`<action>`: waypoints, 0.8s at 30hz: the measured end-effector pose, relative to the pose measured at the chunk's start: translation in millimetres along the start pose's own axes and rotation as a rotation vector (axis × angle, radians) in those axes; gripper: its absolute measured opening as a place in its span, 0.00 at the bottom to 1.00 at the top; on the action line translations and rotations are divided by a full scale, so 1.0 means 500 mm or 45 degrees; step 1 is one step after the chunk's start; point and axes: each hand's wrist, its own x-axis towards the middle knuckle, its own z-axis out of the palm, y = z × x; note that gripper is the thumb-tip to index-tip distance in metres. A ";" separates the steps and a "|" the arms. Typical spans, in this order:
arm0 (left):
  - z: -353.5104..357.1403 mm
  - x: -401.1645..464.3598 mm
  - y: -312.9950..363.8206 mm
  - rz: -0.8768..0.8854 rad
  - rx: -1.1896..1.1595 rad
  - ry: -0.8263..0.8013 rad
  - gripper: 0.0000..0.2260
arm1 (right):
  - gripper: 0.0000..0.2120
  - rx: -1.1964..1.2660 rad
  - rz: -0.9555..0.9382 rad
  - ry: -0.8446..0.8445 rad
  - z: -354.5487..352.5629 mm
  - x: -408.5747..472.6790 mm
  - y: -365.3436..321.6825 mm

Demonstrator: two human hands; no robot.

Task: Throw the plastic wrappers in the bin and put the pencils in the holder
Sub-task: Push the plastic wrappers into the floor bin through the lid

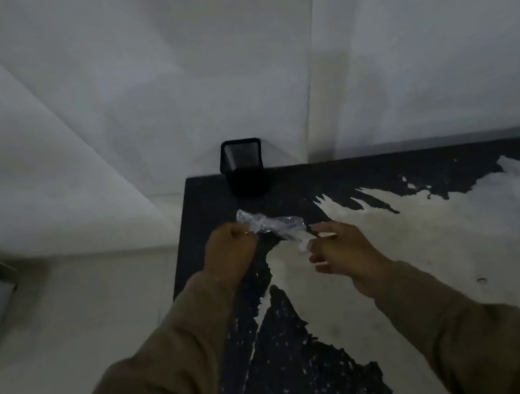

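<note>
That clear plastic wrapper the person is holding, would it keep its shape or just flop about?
Probably floppy: the plastic wrapper looks crumpled and twisted where it trails from the closed left hand. It is thin and see-through, so likely very light and easily blown about. Its glossy film may be a bit slippery. The right hand reaches towards its other end.

No readable text, labels or numbers anywhere.

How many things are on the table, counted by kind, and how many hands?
Holder: 1
Plastic wrapper: 1, held in the left hand
Pencils: 0 visible
Hands: 2, counting the right hand
Total: 4
</note>
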 end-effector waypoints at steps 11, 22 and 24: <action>0.021 0.116 -0.002 -0.061 0.143 0.070 0.14 | 0.15 -0.072 0.075 0.097 0.001 0.077 0.007; -0.001 -0.011 0.018 -0.435 -0.749 -0.072 0.21 | 0.10 0.279 -0.061 0.087 0.017 0.012 -0.010; -0.018 -0.049 0.013 -0.390 -0.934 -0.030 0.22 | 0.07 0.410 -0.086 0.058 0.025 -0.016 -0.016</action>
